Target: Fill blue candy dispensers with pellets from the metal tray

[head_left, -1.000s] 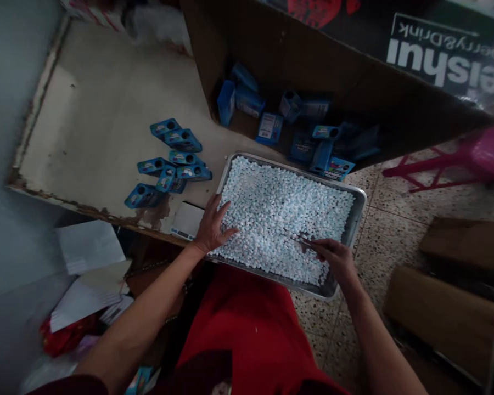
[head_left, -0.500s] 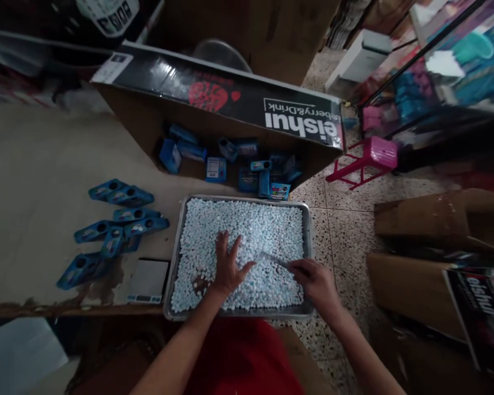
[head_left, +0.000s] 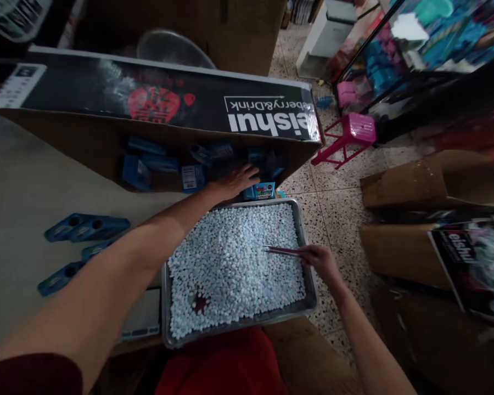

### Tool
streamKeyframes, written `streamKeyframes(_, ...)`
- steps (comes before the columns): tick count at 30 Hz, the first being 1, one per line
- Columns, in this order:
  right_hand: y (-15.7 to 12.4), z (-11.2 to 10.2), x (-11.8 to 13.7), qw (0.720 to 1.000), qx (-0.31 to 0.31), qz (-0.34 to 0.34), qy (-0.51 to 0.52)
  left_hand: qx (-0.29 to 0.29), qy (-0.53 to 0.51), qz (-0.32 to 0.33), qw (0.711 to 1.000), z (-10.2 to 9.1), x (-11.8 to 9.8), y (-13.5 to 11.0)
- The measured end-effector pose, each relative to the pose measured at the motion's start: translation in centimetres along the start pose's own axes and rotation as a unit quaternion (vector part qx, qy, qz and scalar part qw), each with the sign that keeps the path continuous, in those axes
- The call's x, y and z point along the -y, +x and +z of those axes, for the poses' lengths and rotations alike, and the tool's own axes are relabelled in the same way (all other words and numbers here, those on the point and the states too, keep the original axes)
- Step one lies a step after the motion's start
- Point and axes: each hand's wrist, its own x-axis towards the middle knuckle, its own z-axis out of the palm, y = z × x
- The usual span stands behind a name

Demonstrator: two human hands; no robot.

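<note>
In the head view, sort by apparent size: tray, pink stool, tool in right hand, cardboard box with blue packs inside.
Largest to smallest:
1. Cardboard box
2. Tray
3. Pink stool, standing farther off
4. Tool

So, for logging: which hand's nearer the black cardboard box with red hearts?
Left hand, at the mouth of the box; right hand is farther, at the rectangular silver metal tray.

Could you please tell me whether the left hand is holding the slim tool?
No, the right hand holds the slim tool over the tray.
</note>
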Motion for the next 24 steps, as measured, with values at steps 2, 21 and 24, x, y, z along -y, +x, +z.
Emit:
streamKeyframes(2,1.0,4.4,0.3,0.999,0.028,-0.007,0.025,-0.029,-0.003,-0.018,0.999,0.5,0.5,-0.3)
streamKeyframes(21,-1.6,12.0,4.5,0.959,0.153,0.030,0.235,-0.391,-0.061,-0.459,0.795,1.7,-7.7,-7.1)
streamKeyframes(24,-3.2,9.5,6.9,0.953,0.169,0.031,0.250,-0.398,-0.078,-0.429,0.807,-2.2,-9.0,-12.8)
